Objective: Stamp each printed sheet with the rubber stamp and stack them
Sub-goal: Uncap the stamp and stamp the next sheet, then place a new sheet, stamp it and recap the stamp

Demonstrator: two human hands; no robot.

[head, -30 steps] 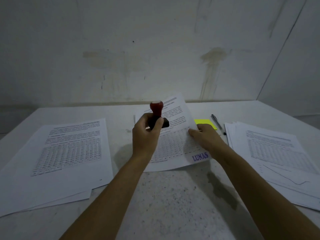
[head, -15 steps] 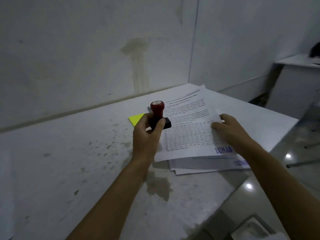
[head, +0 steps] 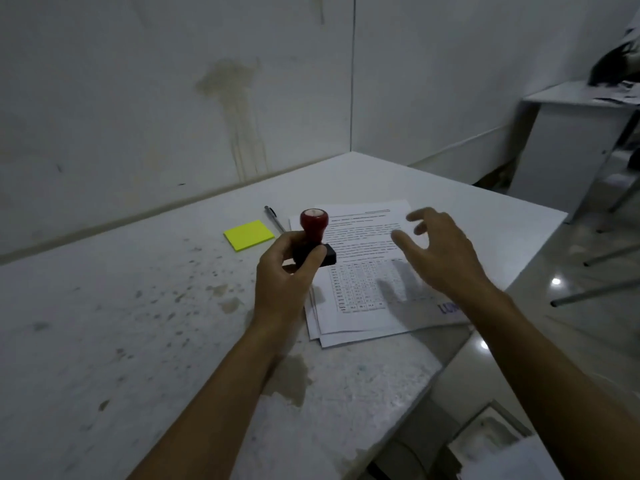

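Observation:
My left hand [head: 289, 275] grips a rubber stamp [head: 314, 237] with a red knob handle and a black base, held upright just above the table, at the left edge of a stack of printed sheets [head: 367, 271]. The top sheet shows text, a table and a blue stamp mark at its near right corner, partly hidden by my right forearm. My right hand [head: 440, 251] hovers above the stack with fingers spread, holding nothing.
A yellow sticky-note pad [head: 248, 235] and a pen [head: 274, 218] lie just beyond the stack. The white table [head: 138, 323] is speckled with stains; its right edge runs close to the stack. A second desk [head: 571, 133] and chair legs stand at the far right.
The view swung right, from the centre sheet to the right-hand stack. My right hand laid the stamped sheet on the stack, let go and lifted off. My left hand kept the stamp.

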